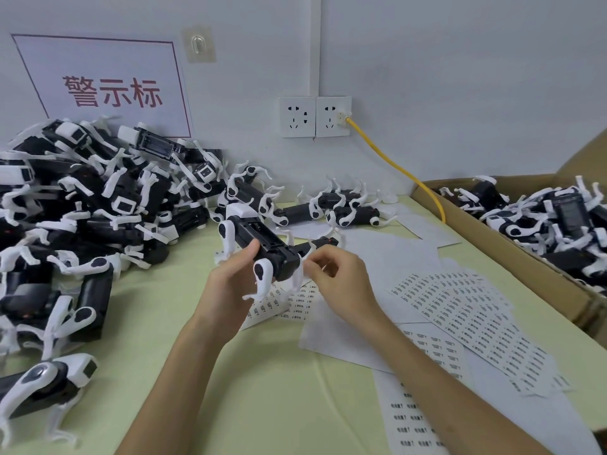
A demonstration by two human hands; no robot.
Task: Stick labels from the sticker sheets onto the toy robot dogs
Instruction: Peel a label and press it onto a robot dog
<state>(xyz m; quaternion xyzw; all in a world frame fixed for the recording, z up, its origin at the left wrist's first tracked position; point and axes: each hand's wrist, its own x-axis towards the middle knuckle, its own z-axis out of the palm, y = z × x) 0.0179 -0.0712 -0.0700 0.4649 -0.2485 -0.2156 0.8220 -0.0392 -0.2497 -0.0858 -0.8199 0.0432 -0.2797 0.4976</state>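
The left hand (230,284) grips a black-bodied plastic toy robot dog with white legs (262,244) around its middle. It holds the dog belly-up above the pale green tabletop (262,372), so the flat black underside faces the person and offers a clean surface for a label. The right hand (338,277) is at the dog's rear end with thumb and forefinger drawn together. It may be pinching a small label there, but nothing between the fingertips is large enough to make out, so I cannot tell what it grasps, if anything.

The white sticker sheets printed with rows of small black labels (473,316) lie spread on the table just beneath and to the right of the hands, within easy reach of the picking hand. A heaped pile of black-and-white toy dogs (82,208) fills the left side against the wall. A brown cardboard box (492,238) on the right holds more of them. This split suggests one side is supply and the other finished stock, though which is which is unclear.
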